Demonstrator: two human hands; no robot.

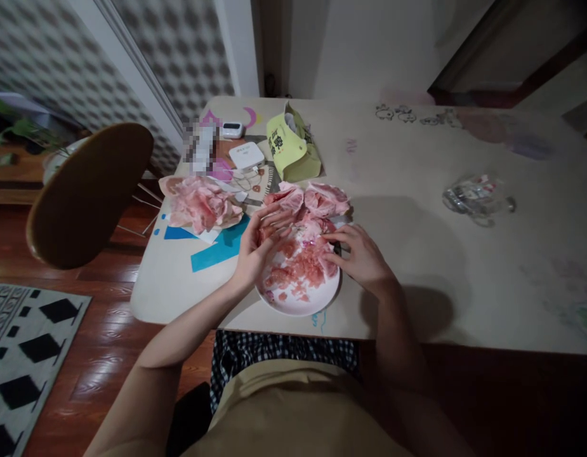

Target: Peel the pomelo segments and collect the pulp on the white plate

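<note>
A white plate (pixel 293 307) near the table's front edge holds loose pink pomelo pulp (pixel 303 270) in broken pieces. Over its left rim is my left hand (pixel 262 244), fingers stretched out and thumb apart, close to the fruit. My right hand (pixel 362 257) bends in from the right, its thumb and forefinger at a pomelo segment (pixel 328 265) on the plate's right side; the exact grip is partly hidden. Just behind the plate lie large pink pomelo pieces (pixel 326 199) with pale skin. To the left rises a heap of pomelo peelings (pixel 205 204).
A yellow-green printed paper bag (pixel 290 149) stands behind the fruit, beside a white box (pixel 246 155) and a small white device (pixel 233 130). Blue strips (pixel 219 247) lie at left. A clear crumpled plastic item (pixel 476 197) is far right. A brown chair (pixel 91 193) stands left of the table (pixel 407 285).
</note>
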